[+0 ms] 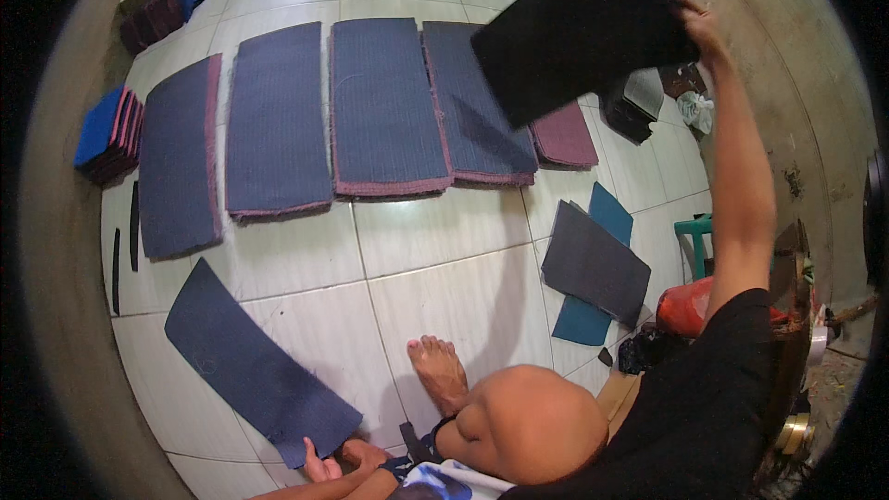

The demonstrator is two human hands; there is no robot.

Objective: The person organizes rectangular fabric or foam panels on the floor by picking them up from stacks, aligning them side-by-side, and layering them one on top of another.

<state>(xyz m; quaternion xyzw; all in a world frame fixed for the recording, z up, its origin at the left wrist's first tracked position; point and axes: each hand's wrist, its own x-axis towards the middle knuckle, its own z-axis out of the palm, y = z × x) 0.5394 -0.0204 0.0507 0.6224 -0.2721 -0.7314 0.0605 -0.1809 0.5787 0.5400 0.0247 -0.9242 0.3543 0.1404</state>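
Raised at the upper right, my right hand grips a stiff black sheet by its right edge, fingers closed on it. The sheet hangs in the air and covers part of the stacks beneath. At the lower left, my left hand is closed on the near edge of a long blue-grey fabric sheet, which slants across the tiled floor. Beyond it stand several flat stacks of blue-grey ribbed sheets with maroon edges, side by side in a row.
Right of my foot, dark grey sheets lie across a teal piece. Blue and red-edged blocks sit by the left wall. Beside my right arm are a green stool and a red item. Dark stacked pieces stand farther back.
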